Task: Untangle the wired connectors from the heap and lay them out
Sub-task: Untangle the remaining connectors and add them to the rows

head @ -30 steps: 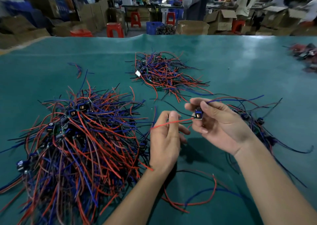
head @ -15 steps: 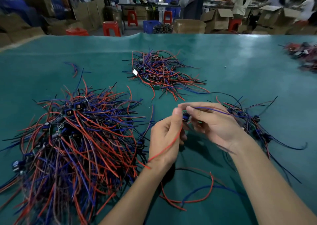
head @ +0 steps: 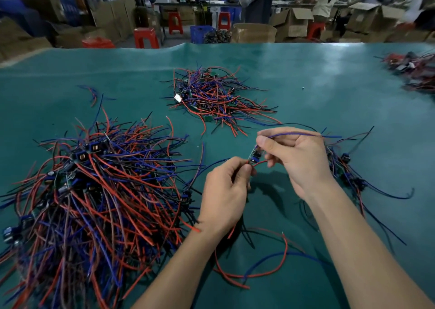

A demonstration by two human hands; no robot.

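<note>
two hands: left hand (head: 224, 192), right hand (head: 297, 161) pinch one connector (head: 255, 157); three heaps.

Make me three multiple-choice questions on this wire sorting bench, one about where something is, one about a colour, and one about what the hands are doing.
1. Where does the biggest heap of wires lie?
A. at the table's left
B. at its far right corner
C. on the floor

2. What colour is the table cover?
A. white
B. teal green
C. yellow

3. What are the hands doing?
A. both lie flat on the table
B. both hold one small wired connector between them
C. one lifts a box

Answers: 1 A, the large tangle lies left of the left hand. 2 B, the cover is teal green all over. 3 B, the left hand pinches the connector's red wire, and the right hand pinches its blue wire above the table.
</note>
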